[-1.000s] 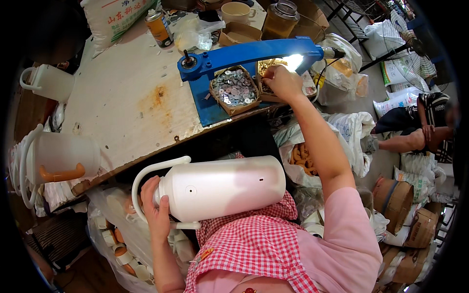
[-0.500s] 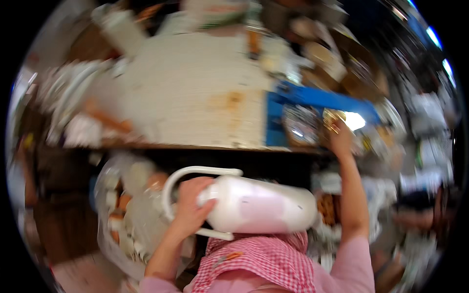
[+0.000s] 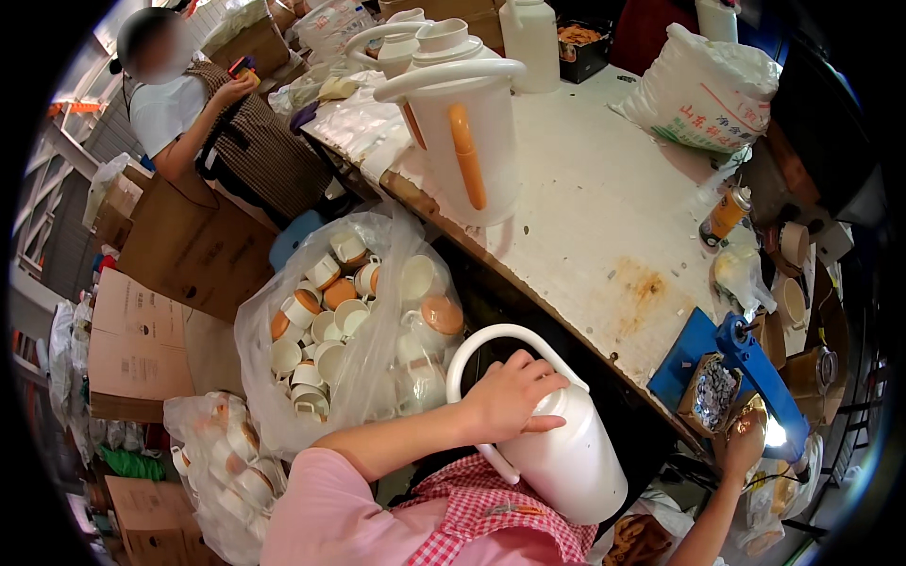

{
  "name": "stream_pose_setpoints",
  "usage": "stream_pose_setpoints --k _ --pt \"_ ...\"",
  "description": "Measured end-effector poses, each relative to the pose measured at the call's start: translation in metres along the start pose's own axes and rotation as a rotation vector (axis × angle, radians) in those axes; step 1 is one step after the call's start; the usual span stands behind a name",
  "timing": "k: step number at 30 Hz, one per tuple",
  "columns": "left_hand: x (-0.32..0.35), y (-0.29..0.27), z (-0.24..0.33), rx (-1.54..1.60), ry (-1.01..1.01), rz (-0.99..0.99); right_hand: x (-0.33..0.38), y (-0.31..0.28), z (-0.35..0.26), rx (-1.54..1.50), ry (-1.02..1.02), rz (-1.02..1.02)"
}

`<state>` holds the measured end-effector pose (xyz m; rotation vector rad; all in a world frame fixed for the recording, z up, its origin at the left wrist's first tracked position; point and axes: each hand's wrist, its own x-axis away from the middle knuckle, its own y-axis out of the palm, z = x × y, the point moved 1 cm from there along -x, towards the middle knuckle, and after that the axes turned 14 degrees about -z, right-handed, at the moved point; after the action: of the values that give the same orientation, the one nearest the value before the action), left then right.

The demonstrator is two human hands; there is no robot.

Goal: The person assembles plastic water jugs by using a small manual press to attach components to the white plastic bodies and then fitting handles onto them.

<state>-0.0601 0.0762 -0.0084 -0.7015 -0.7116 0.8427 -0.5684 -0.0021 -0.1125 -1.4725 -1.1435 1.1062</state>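
Note:
A white plastic jug body (image 3: 576, 462) with a large white hoop handle (image 3: 460, 358) lies slanted across my lap, its base toward the lower right. My left hand (image 3: 519, 396) is wrapped over its top end, inside the hoop. At the table's right corner my right hand (image 3: 741, 443) is closed at a shiny gold-coloured thing (image 3: 754, 407); what its fingers hold is hidden. Beside it a small cardboard box (image 3: 710, 393) holds many small silvery metal pieces. A blue metal arm (image 3: 769, 391) with a bright light stands right next to the hand.
Taller white jugs with orange grips (image 3: 467, 156) stand on the white table (image 3: 576, 245). To the left are clear bags of white and orange cup-like parts (image 3: 344, 311) and cardboard boxes (image 3: 142, 330). A spray can (image 3: 725, 217) and sack (image 3: 703, 90) sit farther right. Another person (image 3: 231, 132) stands far left.
My view has swung left and steadied, bringing in the bags and the other person. The jug now slants downward instead of lying level. My right hand remains by the gold-coloured thing.

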Motion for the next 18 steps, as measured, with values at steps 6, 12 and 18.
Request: stream_pose_setpoints --k 6,12,18 --pt "-0.011 0.008 0.006 -0.047 -0.009 0.020 0.004 -0.005 -0.003 -0.145 0.050 0.026" --pt "-0.018 0.012 0.005 0.009 0.018 -0.004 0.013 -0.011 0.013 -0.281 0.016 0.079" --pt "-0.018 -0.002 0.006 -0.009 0.109 0.105 0.039 -0.054 -0.050 -0.670 -0.037 0.258"
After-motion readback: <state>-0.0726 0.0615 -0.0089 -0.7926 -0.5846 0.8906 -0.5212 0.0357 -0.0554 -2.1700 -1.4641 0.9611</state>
